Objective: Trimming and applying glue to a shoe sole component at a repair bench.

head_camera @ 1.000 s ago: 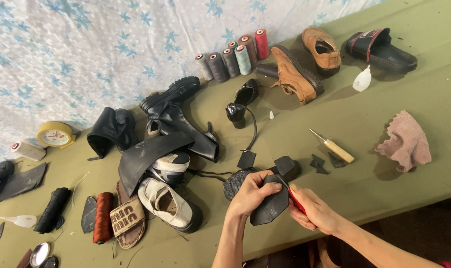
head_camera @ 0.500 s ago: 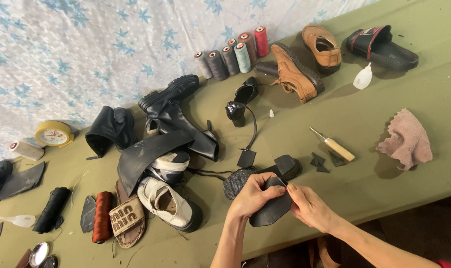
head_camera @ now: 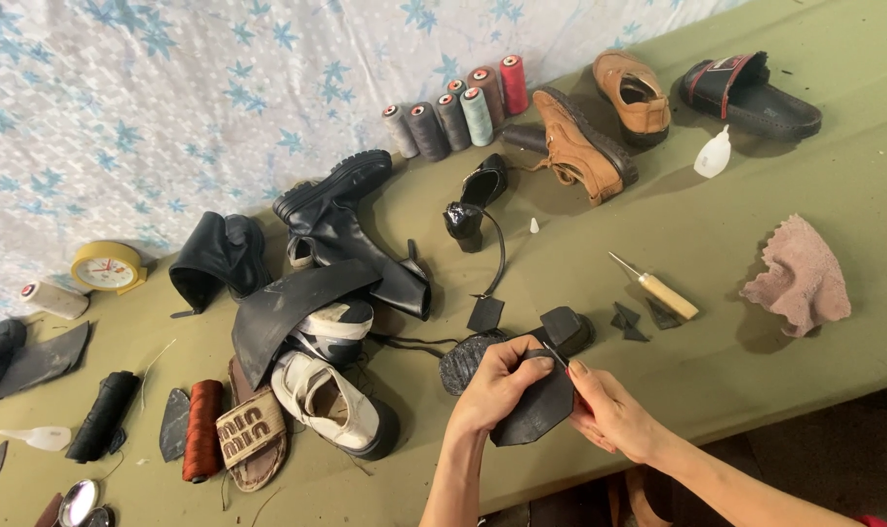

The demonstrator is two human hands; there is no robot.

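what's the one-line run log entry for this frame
left hand: grips black rubber sole piece | right hand: pinches thin blade at its top edge | nearby: black block heel, wooden-handled awl | surface: green table

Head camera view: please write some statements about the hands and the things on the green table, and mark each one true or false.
1. Both hands hold a black rubber sole piece. True: left hand and right hand grip it.
2. The awl with the wooden handle is in the right hand. False: it lies on the table.
3. The thread spools stand near the patterned cloth wall. True.
4. The pink rag covers the tan shoes. False: it lies apart.
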